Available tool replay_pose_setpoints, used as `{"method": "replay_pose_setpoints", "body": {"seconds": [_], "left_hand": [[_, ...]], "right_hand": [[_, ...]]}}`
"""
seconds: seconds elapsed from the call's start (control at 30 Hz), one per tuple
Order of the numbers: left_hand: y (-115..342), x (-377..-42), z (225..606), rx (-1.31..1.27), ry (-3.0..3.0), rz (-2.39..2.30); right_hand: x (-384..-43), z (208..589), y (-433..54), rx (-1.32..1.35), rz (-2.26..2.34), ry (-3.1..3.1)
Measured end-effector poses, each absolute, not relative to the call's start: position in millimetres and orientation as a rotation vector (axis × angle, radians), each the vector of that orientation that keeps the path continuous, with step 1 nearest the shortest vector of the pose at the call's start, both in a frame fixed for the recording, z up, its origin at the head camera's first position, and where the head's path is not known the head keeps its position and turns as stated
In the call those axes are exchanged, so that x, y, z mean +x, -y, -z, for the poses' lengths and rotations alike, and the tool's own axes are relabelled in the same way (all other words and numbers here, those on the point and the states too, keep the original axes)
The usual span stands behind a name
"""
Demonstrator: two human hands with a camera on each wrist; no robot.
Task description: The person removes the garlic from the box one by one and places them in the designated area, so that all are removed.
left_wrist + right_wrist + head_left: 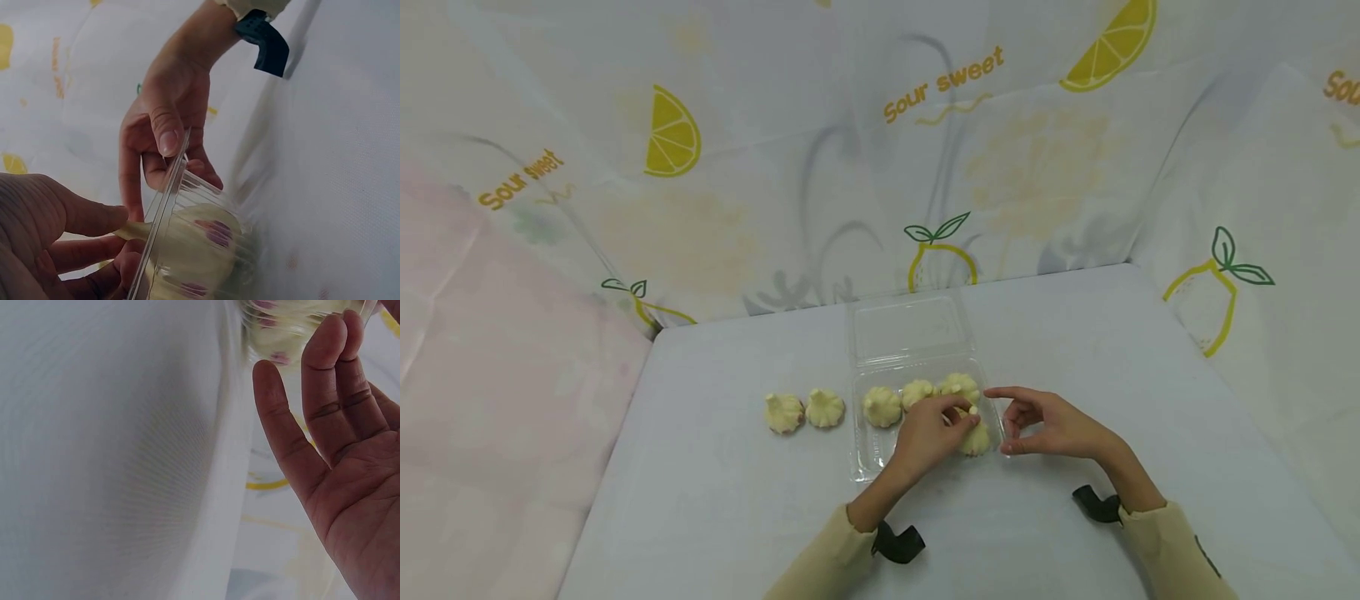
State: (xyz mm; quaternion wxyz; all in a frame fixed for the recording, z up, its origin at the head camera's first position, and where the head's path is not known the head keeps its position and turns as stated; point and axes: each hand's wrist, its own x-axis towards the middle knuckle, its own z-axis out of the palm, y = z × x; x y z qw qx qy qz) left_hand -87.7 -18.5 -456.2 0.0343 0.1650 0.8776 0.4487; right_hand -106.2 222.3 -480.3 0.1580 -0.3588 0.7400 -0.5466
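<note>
A clear plastic clamshell box [868, 467] holds several pale garlic bulbs, including one at the left [882, 407] and one at the back right [960, 386]. My left hand [931, 435] reaches over the box, thumb and fingers pinching the stem of the front-right garlic bulb [976, 440]. Purple patches show on that bulb's underside through the box wall in the left wrist view. At the box's right side is my right hand [1051, 425], index finger extended and the other fingers loosely bent, with fingertips [324, 340] at the rim.
Two more garlic bulbs, one farther left [784, 413] and one nearer the box [825, 408], lie on the white table [700, 500]. The box's lid [910, 327] lies folded back toward a lemon-printed curtain [760, 208]. Black wrist mounts [898, 543] stick out from both sleeves.
</note>
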Motion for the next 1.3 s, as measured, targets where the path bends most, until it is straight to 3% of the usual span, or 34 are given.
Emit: {"method": "replay_pose_setpoints", "body": {"seconds": [1.3], "left_hand": [[46, -86, 435, 0.531, -2.509, -1.61]], "right_hand": [[-106, 478, -222, -1.018, 1.552, -2.121]]}}
